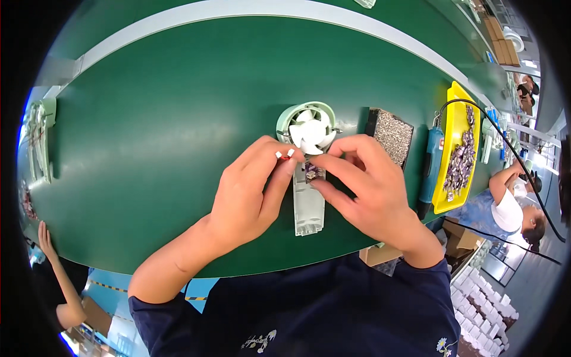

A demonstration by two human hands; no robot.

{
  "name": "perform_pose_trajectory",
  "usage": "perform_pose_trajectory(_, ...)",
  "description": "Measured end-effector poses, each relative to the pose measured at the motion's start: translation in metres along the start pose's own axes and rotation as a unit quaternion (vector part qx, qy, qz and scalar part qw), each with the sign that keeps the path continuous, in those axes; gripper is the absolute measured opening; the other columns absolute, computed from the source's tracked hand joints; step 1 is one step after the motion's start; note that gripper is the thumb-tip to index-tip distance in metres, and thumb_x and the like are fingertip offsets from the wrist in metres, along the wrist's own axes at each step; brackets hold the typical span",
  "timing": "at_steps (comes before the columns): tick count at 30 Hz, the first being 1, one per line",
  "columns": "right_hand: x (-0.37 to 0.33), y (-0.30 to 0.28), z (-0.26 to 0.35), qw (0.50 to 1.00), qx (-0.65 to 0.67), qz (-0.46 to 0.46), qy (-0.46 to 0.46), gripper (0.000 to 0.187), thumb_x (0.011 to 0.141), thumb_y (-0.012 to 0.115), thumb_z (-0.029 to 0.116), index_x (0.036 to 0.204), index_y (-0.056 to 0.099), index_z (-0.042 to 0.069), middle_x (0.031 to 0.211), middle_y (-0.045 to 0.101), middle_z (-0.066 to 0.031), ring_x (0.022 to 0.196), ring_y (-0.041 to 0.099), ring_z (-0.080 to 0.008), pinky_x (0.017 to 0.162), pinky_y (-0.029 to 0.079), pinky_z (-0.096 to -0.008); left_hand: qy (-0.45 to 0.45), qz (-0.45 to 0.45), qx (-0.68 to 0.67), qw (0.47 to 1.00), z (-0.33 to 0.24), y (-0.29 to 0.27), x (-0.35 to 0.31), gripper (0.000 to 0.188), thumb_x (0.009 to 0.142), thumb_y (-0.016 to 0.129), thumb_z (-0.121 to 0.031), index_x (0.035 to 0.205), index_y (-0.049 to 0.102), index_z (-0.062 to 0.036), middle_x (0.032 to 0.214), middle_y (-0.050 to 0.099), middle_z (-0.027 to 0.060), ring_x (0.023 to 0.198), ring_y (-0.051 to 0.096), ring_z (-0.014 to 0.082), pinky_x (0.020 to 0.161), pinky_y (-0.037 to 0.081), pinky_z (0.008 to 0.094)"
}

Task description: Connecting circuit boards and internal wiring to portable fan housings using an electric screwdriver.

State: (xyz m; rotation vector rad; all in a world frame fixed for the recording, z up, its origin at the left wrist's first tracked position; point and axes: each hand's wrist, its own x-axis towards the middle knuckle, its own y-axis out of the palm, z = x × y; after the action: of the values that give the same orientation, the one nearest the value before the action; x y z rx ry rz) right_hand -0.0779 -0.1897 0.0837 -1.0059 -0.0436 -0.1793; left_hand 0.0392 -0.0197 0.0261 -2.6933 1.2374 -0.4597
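A handheld fan lies on the table with its round pale green head away from me and its opened white handle point(309, 208) toward me. White fan blades point(310, 132) show inside the head. Between thumb and forefinger, my left hand point(247, 184) pinches two small white wire connectors point(284, 154) with short red wires. My right hand point(369, 190) has its thumb and fingers at the upper part of the handle, round a small purplish circuit board point(313, 172). Its fingertips partly cover the board, so the grip there is hard to make out.
Right of the fan lies a dark box of small metallic parts point(392, 135). Beyond it are a blue electric screwdriver point(432, 160) with a black cable and a yellow tray point(453, 98) of circuit boards. Pale green fan housings point(41, 140) stand far left. Other people sit on both sides.
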Motion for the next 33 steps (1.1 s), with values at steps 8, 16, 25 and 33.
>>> perform_pose_trajectory(8,0.004,-0.006,0.007,0.997,-0.079,0.006,-0.022,0.033,0.07,0.089,0.012,0.099,0.074,0.007,0.094,0.058,-0.0008,0.064,0.058,-0.0131,0.055,0.047,-0.0286,0.016,0.0,0.009,1.0,0.002,0.003,0.001,0.008,0.096,0.061,0.004,0.103,0.064,0.0038,0.085,0.061,0.0145,0.069,0.06,0.0303,0.059,0.049,0.0386)
perform_pose_trajectory(16,0.004,0.0,0.007,0.995,-0.097,0.019,-0.034,0.029,0.071,0.088,0.013,0.095,0.073,0.008,0.095,0.059,0.0007,0.061,0.058,-0.0127,0.053,0.046,-0.0286,0.007,0.007,0.015,1.0,0.001,0.002,0.001,0.007,0.096,0.061,0.003,0.103,0.064,0.0042,0.085,0.061,0.0145,0.068,0.061,0.0295,0.058,0.049,0.0379)
perform_pose_trajectory(25,-0.003,0.01,0.001,0.994,-0.093,-0.017,-0.045,0.026,0.072,0.087,0.012,0.095,0.075,0.009,0.093,0.059,0.0026,0.056,0.054,-0.0112,0.049,0.044,-0.0269,0.022,0.029,0.019,0.999,-0.005,-0.002,0.002,0.013,0.089,0.069,0.004,0.101,0.066,0.001,0.087,0.062,0.0122,0.07,0.062,0.0261,0.059,0.051,0.0362)
perform_pose_trajectory(33,-0.07,-0.031,-0.028,0.96,-0.102,-0.24,0.106,0.041,0.087,0.076,0.007,0.126,0.066,0.001,0.121,0.067,-0.011,0.102,0.065,-0.022,0.088,0.052,-0.0336,0.051,0.009,0.08,0.995,-0.005,0.006,-0.002,0.02,0.075,0.081,0.005,0.091,0.071,-0.0023,0.087,0.062,0.0081,0.072,0.063,0.0232,0.06,0.052,0.0343)
